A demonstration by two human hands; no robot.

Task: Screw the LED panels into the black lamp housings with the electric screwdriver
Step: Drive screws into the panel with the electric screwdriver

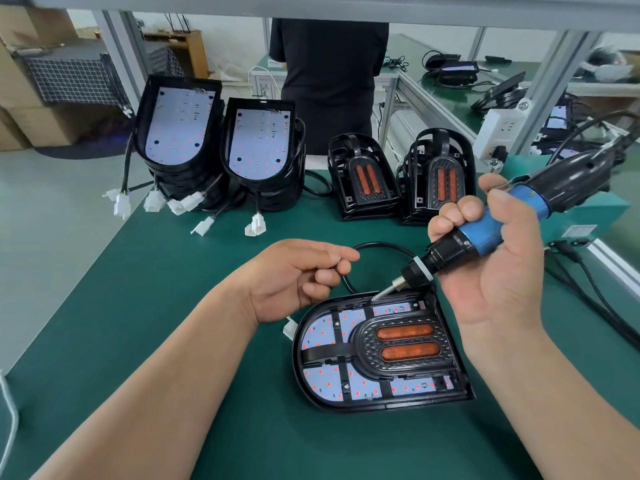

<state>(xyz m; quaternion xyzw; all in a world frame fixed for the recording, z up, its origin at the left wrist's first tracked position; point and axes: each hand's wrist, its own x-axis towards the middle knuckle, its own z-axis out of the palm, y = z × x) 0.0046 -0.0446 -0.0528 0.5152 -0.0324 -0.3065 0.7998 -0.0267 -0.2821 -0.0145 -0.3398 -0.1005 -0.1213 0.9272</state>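
A worker's right hand (491, 271) grips a blue-and-black electric screwdriver (485, 230), its bit set at the far rim of a black lamp housing (300, 368). The housing lies flat toward the near edge of the green tabletop (166, 306), with a white LED panel (320, 332) seated inside. The left hand (294, 275) is just beside the housing's far left side with fingers loosely curled, and whether they hold anything cannot be told; stacks of lamp parts (259, 147) line the far edge.
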